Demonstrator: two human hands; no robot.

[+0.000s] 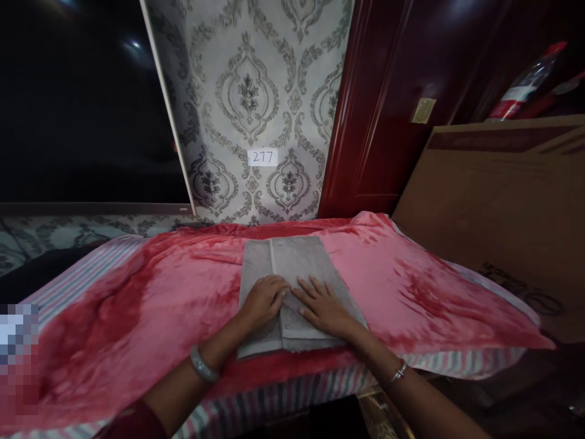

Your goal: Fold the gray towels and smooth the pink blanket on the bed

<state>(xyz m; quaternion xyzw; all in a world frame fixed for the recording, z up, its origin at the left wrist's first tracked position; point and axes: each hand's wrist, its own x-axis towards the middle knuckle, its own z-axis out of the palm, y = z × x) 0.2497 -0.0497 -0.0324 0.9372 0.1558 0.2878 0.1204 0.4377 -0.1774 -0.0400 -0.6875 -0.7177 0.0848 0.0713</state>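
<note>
A grey towel (304,259), folded lengthwise, lies on a pink and red plush blanket (183,292). Its upper layer ends in a long edge left of the middle, with a single layer showing beyond it. My left hand (264,302) has its fingers bent and thumb drawn in, pinching at that edge. Beside it, my right hand (322,305) rests flat on the upper layer with the fingers spread. The fingertips of both hands come close together near the middle of the towel.
A striped cloth (329,384) shows beneath the blanket along the front. A large cardboard box (498,225) stands at the right, with a red-capped bottle (525,88) behind its top. A dark television (86,110) is at the left. A paper label (262,157) marks the patterned wall.
</note>
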